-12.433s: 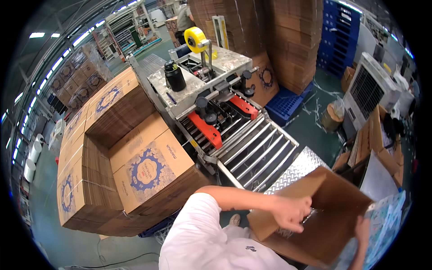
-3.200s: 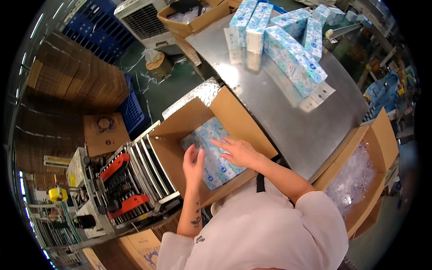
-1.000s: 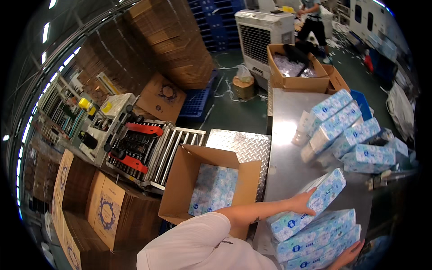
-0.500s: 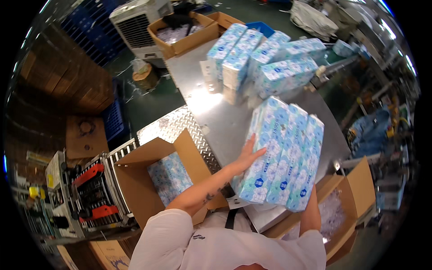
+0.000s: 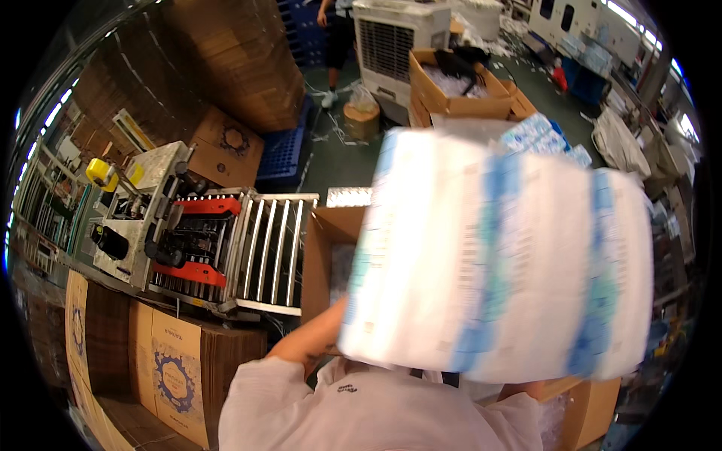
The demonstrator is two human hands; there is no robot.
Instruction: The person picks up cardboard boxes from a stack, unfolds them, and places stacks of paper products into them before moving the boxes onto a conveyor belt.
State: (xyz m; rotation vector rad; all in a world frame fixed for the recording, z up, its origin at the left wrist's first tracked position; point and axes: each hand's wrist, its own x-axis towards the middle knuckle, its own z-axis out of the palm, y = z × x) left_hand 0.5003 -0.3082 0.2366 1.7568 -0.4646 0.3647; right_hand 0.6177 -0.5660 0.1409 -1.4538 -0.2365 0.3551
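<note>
A row of blue-and-white plastic-wrapped tissue packs (image 5: 429, 248), pressed side by side, is lifted close in front of me, blurred, white sides toward me. My left forearm (image 5: 320, 334) runs up behind its lower left corner, and only a bit of my right arm (image 5: 526, 388) shows under its lower right edge. Both hands are hidden by the packs, which they carry between them. Just left of the load stands an open cardboard box (image 5: 323, 255), partly covered by it. More tissue packs (image 5: 538, 135) lie beyond the load on the metal table.
A roller conveyor (image 5: 271, 252) with a red-and-black machine section (image 5: 199, 240) lies left. Flattened cartons (image 5: 233, 353) stand lower left. Another open carton (image 5: 594, 413) is at lower right. An air cooler (image 5: 398, 52), a film-filled box (image 5: 459, 90) and another person (image 5: 342, 37) are farther back.
The tissue packs have come up off the table toward me and tipped, so their white sides now face me. My view has swung left; both hands have gone out of sight behind the packs.
</note>
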